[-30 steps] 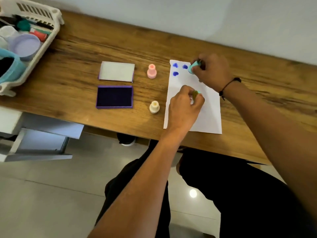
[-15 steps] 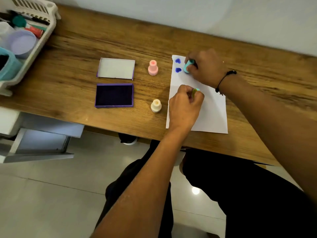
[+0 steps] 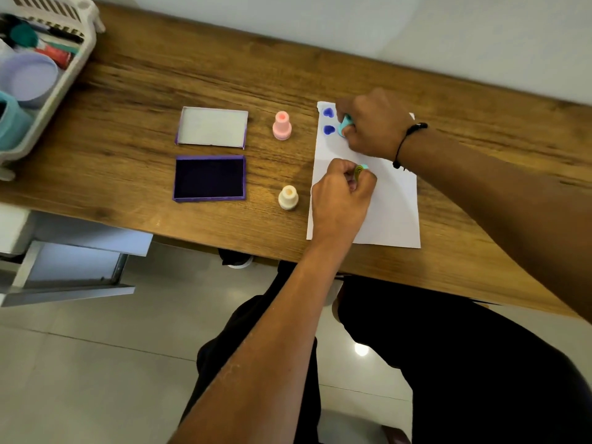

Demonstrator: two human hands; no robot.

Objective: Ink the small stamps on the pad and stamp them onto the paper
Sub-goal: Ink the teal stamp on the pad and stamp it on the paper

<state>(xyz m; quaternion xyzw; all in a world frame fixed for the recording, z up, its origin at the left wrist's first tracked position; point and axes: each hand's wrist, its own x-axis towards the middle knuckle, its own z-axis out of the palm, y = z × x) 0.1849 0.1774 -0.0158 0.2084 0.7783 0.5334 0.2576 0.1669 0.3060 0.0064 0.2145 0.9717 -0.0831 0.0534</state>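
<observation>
A white paper (image 3: 392, 203) lies on the wooden table (image 3: 144, 84), with two blue heart prints (image 3: 328, 121) near its top left corner. My right hand (image 3: 373, 123) is shut on a teal stamp (image 3: 345, 125), pressed onto the paper just right of the lower print. My left hand (image 3: 339, 195) rests on the middle of the paper, shut on a small green stamp (image 3: 360, 171). An open purple ink pad (image 3: 209, 177) sits left of the paper, its lid (image 3: 212, 126) behind it. A pink stamp (image 3: 282, 125) and a cream stamp (image 3: 288, 197) stand between pad and paper.
A white plastic basket (image 3: 69, 73) with cups, a lavender bowl and markers sits at the table's far left. A white drawer unit (image 3: 73, 261) stands below the table's left end. My legs in dark trousers (image 3: 416, 363) are under the near edge.
My right hand has brought the teal stamp down from beside the upper prints to the spot right of the lower print, hiding a third print. My left hand keeps the green stamp in place.
</observation>
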